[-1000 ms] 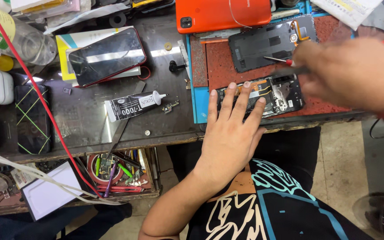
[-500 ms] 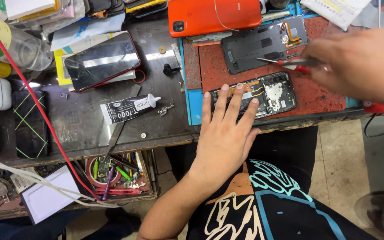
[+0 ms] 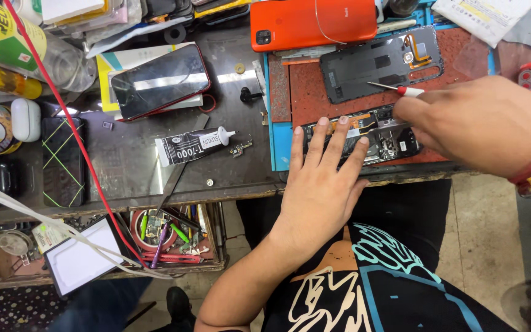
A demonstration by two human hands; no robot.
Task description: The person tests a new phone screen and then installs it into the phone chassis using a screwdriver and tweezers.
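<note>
From the head view, an opened phone (image 3: 370, 140) lies near the front edge of a red work mat (image 3: 314, 92), close to the workbench's (image 3: 124, 172) front edge. The left hand (image 3: 324, 184) lies flat on it, fingers (image 3: 316, 142) spread, covering its left half. The right hand (image 3: 483, 123) hovers over its right end, fingers pinching a red-handled screwdriver (image 3: 394, 89) whose tip points left, above the phone. The phone shows dark circuit boards, metal shields and an orange ribbon. Farther back on the mat lies a grey back frame (image 3: 379, 64), beyond it an orange phone cover (image 3: 311, 23). Left, on the dark scratched bench, rests a black glue tube (image 3: 192, 146)
</note>
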